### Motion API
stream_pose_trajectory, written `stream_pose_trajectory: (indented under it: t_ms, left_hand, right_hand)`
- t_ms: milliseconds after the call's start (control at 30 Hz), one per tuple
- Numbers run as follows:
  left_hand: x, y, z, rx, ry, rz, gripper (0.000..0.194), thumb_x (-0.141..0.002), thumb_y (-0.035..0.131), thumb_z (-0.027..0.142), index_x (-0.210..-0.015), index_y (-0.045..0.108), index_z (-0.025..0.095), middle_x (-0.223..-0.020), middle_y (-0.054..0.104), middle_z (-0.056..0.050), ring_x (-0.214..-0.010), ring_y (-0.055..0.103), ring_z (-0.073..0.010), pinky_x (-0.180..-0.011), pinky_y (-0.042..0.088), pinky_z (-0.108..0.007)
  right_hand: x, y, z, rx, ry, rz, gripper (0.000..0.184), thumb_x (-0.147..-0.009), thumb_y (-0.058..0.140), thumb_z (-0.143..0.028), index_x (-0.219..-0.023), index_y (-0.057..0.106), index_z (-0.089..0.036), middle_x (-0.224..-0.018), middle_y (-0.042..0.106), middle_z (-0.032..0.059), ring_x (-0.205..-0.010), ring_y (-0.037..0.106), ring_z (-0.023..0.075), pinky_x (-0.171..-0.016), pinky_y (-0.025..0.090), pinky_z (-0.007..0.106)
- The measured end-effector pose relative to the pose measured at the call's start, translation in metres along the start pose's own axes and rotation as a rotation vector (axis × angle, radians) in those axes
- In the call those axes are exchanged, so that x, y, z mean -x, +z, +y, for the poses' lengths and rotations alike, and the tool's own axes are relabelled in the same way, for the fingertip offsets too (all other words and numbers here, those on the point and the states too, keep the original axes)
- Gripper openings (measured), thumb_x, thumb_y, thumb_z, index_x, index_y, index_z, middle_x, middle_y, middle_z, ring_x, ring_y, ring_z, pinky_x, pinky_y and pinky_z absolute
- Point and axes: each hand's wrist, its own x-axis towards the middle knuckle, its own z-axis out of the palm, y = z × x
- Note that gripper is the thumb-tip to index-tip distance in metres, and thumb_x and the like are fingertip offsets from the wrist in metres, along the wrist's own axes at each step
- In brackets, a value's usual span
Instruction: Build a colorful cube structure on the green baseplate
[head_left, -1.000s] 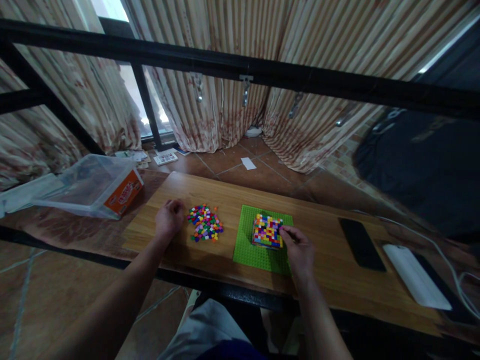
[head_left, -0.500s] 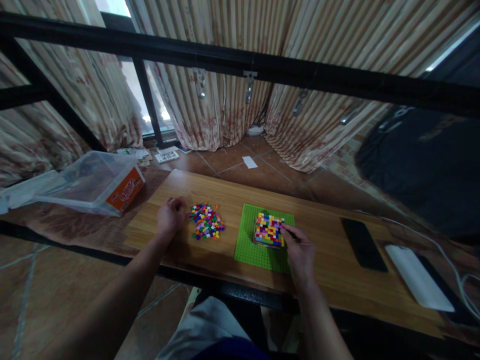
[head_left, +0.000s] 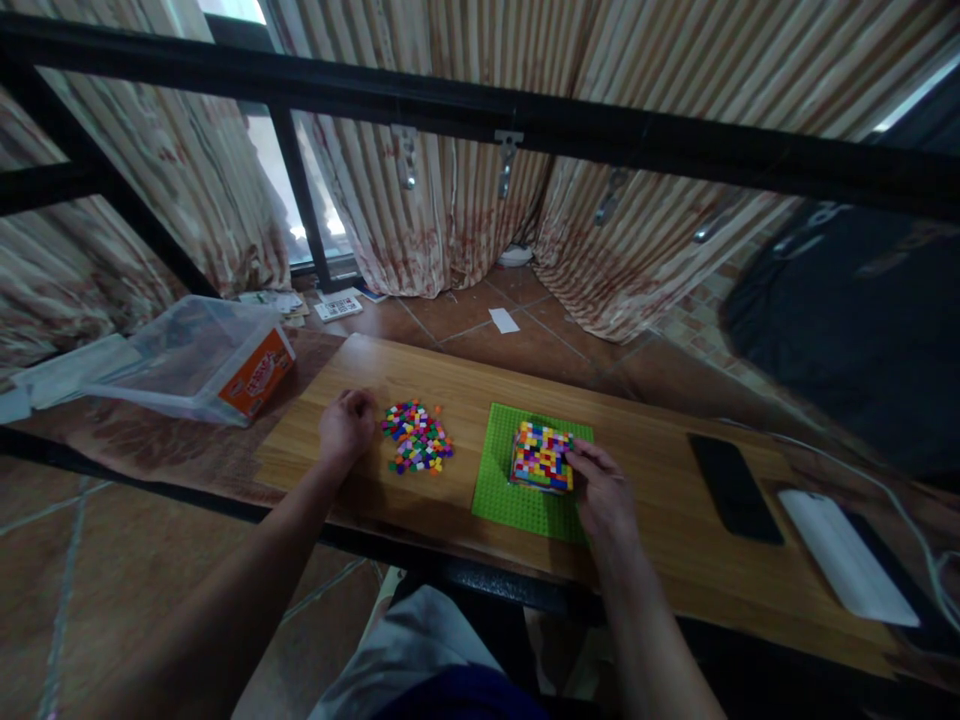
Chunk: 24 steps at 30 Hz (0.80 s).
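A block built of small multicoloured toy bricks stands on a green studded baseplate. At its upper right edge, my right hand touches the block with thumb and fingers pinched together. Whatever is between those fingertips is too small to make out. Left of the baseplate lies a loose pile of small coloured bricks. My left hand rests on the wooden tabletop just left of the pile. Its fingers are curled in, and their inside is hidden.
A clear plastic bin with an orange label lies tilted at the left. To the right are a dark phone-like slab and a white flat device near a white cable. A black metal rail crosses above the table.
The whole view has shifted slightly. My right hand stays at the block's right edge, its fingertips a little higher against it. My left hand remains curled beside the pile.
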Motion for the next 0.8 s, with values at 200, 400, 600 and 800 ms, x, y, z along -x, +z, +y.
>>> stream_pose_trajectory:
  t_ms: [200,400,600,800]
  left_hand:
    - [0.000,0.002,0.000,0.002,-0.013,-0.001,0.020,-0.082,0.051,0.020,-0.087,0.071,0.020,-0.100,0.071,-0.009,-0.090,0.066,-0.0219,-0.076,0.048,-0.029]
    - [0.002,0.000,0.003,0.050,-0.010,0.002,0.019,-0.083,0.052,0.017,-0.084,0.070,0.020,-0.097,0.071,-0.008,-0.088,0.066,-0.0201,-0.076,0.048,-0.028]
    - [0.004,0.002,0.002,0.057,-0.006,0.003,0.021,-0.084,0.051,0.016,-0.086,0.071,0.020,-0.099,0.070,-0.008,-0.089,0.065,-0.0193,-0.077,0.048,-0.028]
    - [0.005,0.003,0.000,0.048,-0.005,-0.001,0.020,-0.082,0.052,0.016,-0.086,0.071,0.020,-0.098,0.070,-0.007,-0.087,0.065,-0.0184,-0.077,0.047,-0.027]
  right_hand:
    - [-0.001,0.000,-0.002,0.008,0.001,-0.027,0.027,-0.052,0.082,-0.024,-0.078,0.072,-0.021,-0.075,0.072,-0.0019,-0.067,0.066,0.0145,-0.066,0.055,0.031]
    - [-0.003,-0.002,-0.001,0.033,0.012,-0.053,0.027,-0.054,0.081,-0.025,-0.078,0.071,-0.021,-0.072,0.072,-0.0021,-0.065,0.065,0.0149,-0.064,0.053,0.032]
    - [0.007,-0.004,-0.012,0.167,-0.106,0.028,0.027,-0.057,0.081,-0.030,-0.080,0.071,-0.020,-0.075,0.070,-0.0004,-0.067,0.063,0.0151,-0.066,0.053,0.033]
    - [0.064,0.033,-0.032,0.577,-0.467,-0.143,0.019,-0.080,0.066,-0.039,-0.088,0.072,-0.023,-0.094,0.071,0.0042,-0.087,0.066,0.0195,-0.082,0.052,0.035]
